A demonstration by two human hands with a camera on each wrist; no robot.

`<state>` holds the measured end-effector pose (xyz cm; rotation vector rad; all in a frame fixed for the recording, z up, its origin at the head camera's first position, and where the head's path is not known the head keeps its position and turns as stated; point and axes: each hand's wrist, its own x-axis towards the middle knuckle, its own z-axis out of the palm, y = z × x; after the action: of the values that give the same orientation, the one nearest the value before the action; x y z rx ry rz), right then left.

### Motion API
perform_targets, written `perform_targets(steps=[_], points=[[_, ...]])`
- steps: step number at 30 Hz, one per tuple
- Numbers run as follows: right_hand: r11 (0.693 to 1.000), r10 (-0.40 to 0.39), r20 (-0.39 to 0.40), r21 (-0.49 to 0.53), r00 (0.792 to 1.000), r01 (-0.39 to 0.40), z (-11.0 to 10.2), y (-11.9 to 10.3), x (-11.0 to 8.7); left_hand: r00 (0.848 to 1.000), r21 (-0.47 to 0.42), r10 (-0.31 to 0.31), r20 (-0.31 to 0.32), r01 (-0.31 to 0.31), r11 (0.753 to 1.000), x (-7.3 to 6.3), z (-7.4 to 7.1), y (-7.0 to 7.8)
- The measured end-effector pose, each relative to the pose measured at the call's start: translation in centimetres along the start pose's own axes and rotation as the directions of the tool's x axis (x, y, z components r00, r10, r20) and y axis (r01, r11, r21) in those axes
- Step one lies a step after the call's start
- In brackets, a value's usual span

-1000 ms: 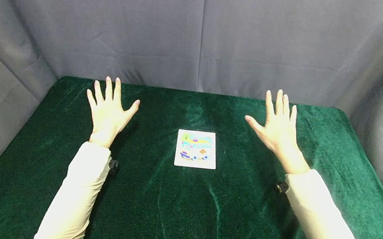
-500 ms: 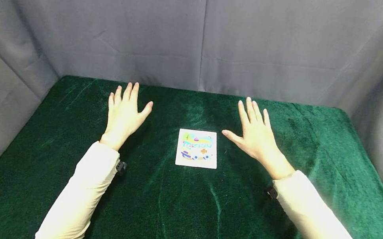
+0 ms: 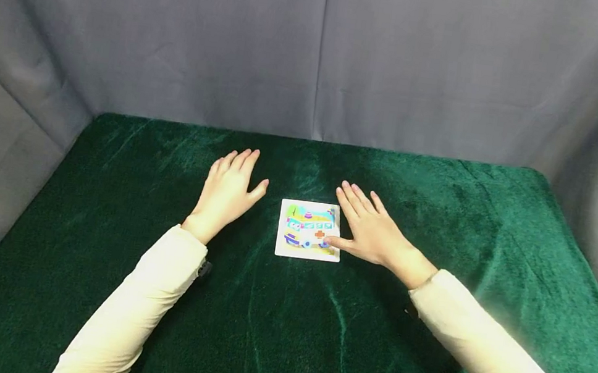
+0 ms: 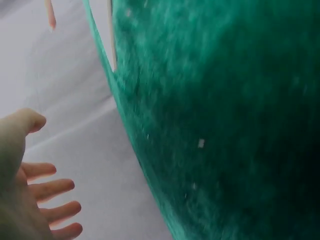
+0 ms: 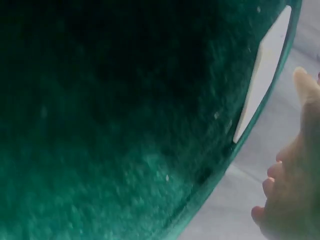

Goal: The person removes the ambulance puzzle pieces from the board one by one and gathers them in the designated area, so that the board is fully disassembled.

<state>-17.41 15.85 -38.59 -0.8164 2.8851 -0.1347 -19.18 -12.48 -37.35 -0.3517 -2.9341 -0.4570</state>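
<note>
A square white puzzle board [image 3: 294,249] with a colourful ambulance picture lies flat on the dark green cloth [image 3: 281,333]. Just left of it my left hand [image 3: 225,193] is spread, thumb pointing toward the board and nothing held. My right hand [image 3: 374,233] hovers at the board's right side; in the head view its thumb overlaps the printed wheel at the right edge. In the right wrist view the board [image 5: 265,75] shows as a thin pale slab, with the right hand [image 5: 295,165] apart from it. The left wrist view has the left hand [image 4: 30,180] with fingers extended above the cloth.
Grey curtains [image 3: 182,41] hang behind the table and along both sides. The green velvet covers the whole tabletop, with a few creases toward the front. A small dark device [image 3: 203,269] sits at the left sleeve cuff.
Both hands have moved inward toward the board, the left to the right and the right to the left and nearer. The right thumb now overlaps the board, which has stayed in place.
</note>
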Motion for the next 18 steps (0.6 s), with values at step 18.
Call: perform_targets(steps=[18], points=[[0.997,-0.066,0.078,0.032,0.995,0.063,1.8,-0.6,0.6,0.964,-0.347,-0.001,0.267,0.097,0.933,0.3,2.0,2.6]])
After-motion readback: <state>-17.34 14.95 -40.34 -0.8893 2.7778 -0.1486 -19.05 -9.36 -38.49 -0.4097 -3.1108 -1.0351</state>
